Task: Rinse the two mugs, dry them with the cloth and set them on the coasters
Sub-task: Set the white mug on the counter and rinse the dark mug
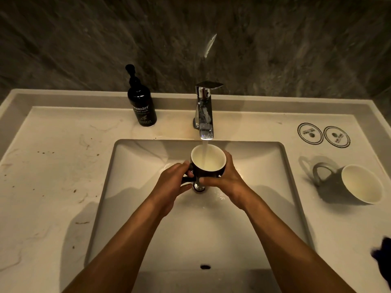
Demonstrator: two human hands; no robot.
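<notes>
A dark mug (208,166) with a white inside is held over the sink basin (264,208), under running water from the chrome tap (204,112). My left hand (172,183) grips its handle on the left. My right hand (227,178) wraps its body from the right. A second, grey mug (347,185) stands on the counter to the right of the basin, tilted in this wide view, handle to the left. Two round white coasters (310,134) (336,137) lie side by side behind it. A dark cloth (384,256) shows at the right edge.
A black hand-wash pump bottle (141,102) stands on the counter left of the tap. The pale marble counter (53,176) spreads left of the basin, with small dark specks. A dark stone wall rises behind.
</notes>
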